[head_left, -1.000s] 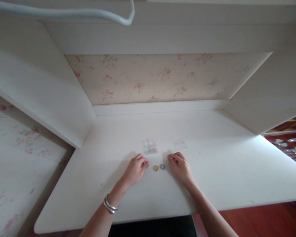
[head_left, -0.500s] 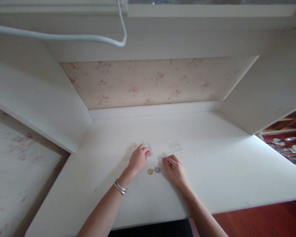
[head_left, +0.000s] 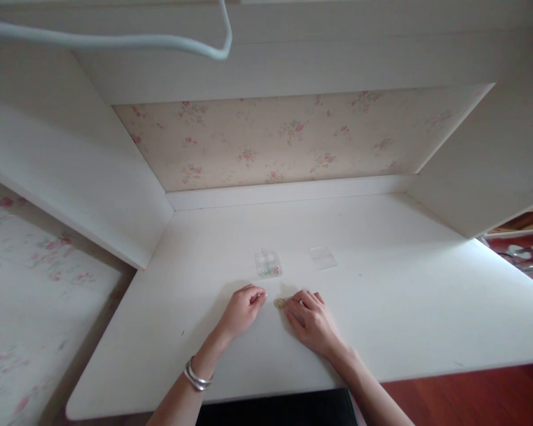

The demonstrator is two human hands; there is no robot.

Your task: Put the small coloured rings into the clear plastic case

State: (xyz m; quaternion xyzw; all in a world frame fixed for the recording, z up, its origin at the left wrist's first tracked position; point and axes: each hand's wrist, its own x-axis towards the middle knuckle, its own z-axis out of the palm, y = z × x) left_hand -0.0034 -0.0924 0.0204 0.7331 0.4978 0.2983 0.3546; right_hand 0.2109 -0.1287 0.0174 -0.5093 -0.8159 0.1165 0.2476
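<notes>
My left hand [head_left: 243, 309], with a silver bangle on its wrist, is closed just above the desk in a pinch; whatever is between its fingertips is too small to make out. My right hand [head_left: 310, 319] rests on the desk with its fingertips together over a small silvery ring, which they mostly hide. Right beside those fingertips lies a gold-coloured ring [head_left: 279, 303]. Beyond my left hand sits a clear plastic compartment box [head_left: 267, 260], with small coloured bits in its near compartments. A clear flat lid [head_left: 323, 258] lies to the right of the box, apart from it.
The white desk [head_left: 382, 284] runs between two side panels, with a floral-papered wall [head_left: 284, 142] at the back. A white bent tube [head_left: 115, 41] hangs across the upper left. Dark red floor [head_left: 471, 387] shows past the front right edge.
My left hand has drawn back from the clear box towards me, uncovering it. My right hand has moved left onto the silvery ring. The view has tilted slightly down.
</notes>
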